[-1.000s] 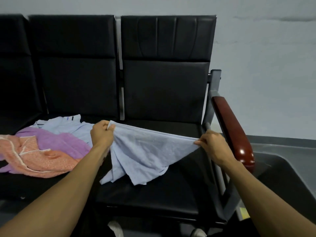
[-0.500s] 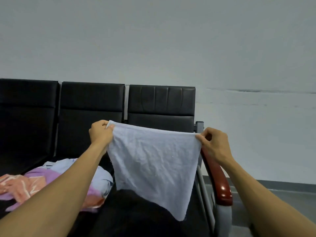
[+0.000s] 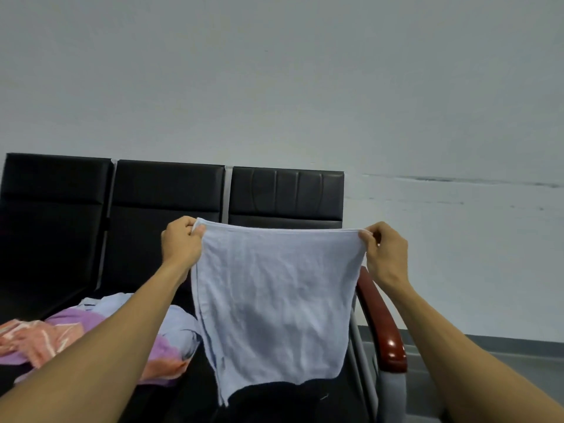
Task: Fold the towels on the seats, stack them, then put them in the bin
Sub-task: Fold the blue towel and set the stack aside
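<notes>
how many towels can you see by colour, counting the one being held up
light blue: 2, one held up by the left hand and right hand as the held towel, one in the pile
purple: 1
orange patterned: 1
total: 4 visible; the pile overlaps, so more could be hidden under it

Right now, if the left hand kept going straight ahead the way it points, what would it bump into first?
Probably the black seat backrest right behind it. The left hand pinches the blue towel corner in front of that backrest, though depth is hard to judge.
</notes>
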`<state>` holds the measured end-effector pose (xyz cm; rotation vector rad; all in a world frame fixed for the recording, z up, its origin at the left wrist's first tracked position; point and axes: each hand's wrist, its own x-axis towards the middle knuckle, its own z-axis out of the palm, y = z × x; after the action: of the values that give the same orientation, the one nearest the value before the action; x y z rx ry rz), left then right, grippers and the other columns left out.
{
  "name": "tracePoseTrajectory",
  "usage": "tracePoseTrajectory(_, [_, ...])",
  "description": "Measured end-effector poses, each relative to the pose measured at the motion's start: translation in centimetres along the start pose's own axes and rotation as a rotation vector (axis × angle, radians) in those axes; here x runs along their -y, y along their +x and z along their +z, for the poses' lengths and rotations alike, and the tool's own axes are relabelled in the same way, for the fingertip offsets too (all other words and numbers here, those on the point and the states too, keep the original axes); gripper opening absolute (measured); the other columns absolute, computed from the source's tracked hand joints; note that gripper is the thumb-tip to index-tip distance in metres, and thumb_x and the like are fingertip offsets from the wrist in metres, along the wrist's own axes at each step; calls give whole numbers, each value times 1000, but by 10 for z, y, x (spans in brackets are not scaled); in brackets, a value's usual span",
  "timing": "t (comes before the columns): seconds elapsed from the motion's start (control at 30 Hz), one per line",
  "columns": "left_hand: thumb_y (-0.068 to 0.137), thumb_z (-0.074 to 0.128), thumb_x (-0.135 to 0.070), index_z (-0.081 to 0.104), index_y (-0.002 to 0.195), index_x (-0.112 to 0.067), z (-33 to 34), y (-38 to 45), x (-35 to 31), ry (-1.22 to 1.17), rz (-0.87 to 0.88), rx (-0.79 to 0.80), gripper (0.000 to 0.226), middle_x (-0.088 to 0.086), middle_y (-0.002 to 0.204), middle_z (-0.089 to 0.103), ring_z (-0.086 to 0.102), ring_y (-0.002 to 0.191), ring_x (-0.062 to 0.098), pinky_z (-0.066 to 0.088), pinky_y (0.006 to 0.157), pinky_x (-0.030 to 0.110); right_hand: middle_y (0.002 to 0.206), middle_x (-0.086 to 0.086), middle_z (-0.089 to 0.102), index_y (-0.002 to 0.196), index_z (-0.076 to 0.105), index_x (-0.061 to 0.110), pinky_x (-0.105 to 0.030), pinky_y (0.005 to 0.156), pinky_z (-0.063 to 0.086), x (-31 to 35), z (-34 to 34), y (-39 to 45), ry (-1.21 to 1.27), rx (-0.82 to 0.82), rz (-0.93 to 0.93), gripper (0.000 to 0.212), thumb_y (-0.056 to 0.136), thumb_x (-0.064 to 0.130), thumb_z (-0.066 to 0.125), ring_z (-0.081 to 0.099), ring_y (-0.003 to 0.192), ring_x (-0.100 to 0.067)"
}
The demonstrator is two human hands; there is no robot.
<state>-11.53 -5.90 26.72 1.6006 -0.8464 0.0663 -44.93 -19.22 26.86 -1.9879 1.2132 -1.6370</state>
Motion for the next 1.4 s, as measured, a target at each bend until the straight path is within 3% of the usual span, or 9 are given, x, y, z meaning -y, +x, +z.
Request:
tracePoseTrajectory(0.13, [104,44,-17,54,91,-6,1,-9,6,85,19,69,20,8,85,56,48,73,20,36,55,31,83,3,57,94,56,3,-22,64,38,-1,2,-10,65,61,87,17,102,16,49,52,79,-16])
tracePoseTrajectory(0.2, [106,40,-18,51,96,-7,3,-14,9,137,29,104,19,6,89,55,49,73,18,37,56,31,83,5,54,95,54,4,-15,60,35,-2,5,-16,79,36,119,18,103,17,47,49,78,-14])
tracePoseTrajectory(0.53, [105,40,-15,52,91,-6,36,-18,42,217,-44,195,20,8,86,54,46,72,19,35,56,32,85,5,53,96,52,7,-12,59,35,-26,28,-19,106,-20,242,17,104,19,44,47,74,-3])
tracePoseTrajectory(0.73, [98,43,-11,48,68,-10,84,-27,116,311,-224,263,30,8,73,52,45,72,26,29,55,35,86,2,57,92,55,10,-31,68,39,-103,82,-30,-136,167,278,17,102,22,47,52,74,-12])
tracePoseTrajectory(0.97, [101,46,-15,51,69,-7,138,-54,202,334,-411,317,33,7,70,53,46,62,19,33,52,31,75,-1,63,77,63,8,-11,51,32,-188,147,-68,-208,315,420,23,96,18,56,53,65,-3])
tracePoseTrajectory(1.03, [100,49,-18,55,68,-11,147,-61,215,298,-445,311,34,7,71,55,50,67,22,38,58,32,72,-3,66,76,63,6,-16,54,44,-198,160,-80,-156,323,502,25,95,20,56,59,65,-8])
tracePoseTrajectory(1.1, [98,52,-18,52,62,-11,155,-69,220,287,-471,314,37,6,64,52,50,67,26,38,62,33,71,-5,67,77,64,4,-32,60,55,-203,170,-95,-83,322,564,25,95,20,56,65,67,-16])
tracePoseTrajectory(1.23, [94,62,-11,59,62,-3,176,-90,217,264,-545,298,33,8,62,54,62,79,38,41,69,34,75,-8,68,86,64,3,-37,63,62,-192,186,-128,69,357,665,21,99,18,60,69,69,-19])
tracePoseTrajectory(1.4, [93,67,-14,67,78,-6,185,-120,205,238,-430,488,17,3,64,58,53,60,16,41,53,23,73,-13,69,83,64,4,-40,63,63,-175,203,-154,231,443,779,18,98,15,62,72,65,-25])
